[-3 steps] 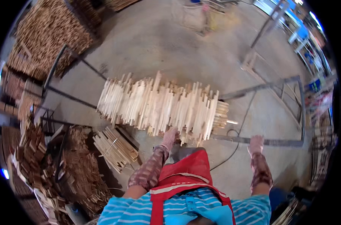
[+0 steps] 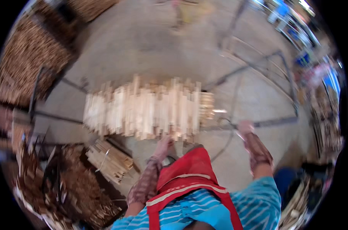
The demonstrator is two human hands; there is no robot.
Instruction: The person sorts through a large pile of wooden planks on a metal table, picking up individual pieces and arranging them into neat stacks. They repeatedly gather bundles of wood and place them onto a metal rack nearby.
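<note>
A long pile of pale wooden sticks (image 2: 143,111) lies crosswise in front of me, its ends uneven and smeared by motion. My left hand (image 2: 165,145), in a pinkish glove, is at the pile's near edge, right of its middle. Its fingers are blurred, and I cannot tell whether they grip a stick. My right hand (image 2: 246,127), gloved too, is held out to the right of the pile, over or beside the near bar of a dark metal frame (image 2: 277,122). Blur hides its fingers; no stick shows in it.
A tied bundle of sticks (image 2: 109,159) lies left of my legs. Brown wood scraps (image 2: 82,184) heap up at lower left, and a tall wood stack (image 2: 32,65) stands at far left. A dark cable (image 2: 231,140) crosses the floor at right. A blue container (image 2: 283,182) stands at lower right.
The whole view has swung, so the pile and metal frame appear further left. My right hand shows higher and further left, my left hand slightly left. The picture is blurrier.
</note>
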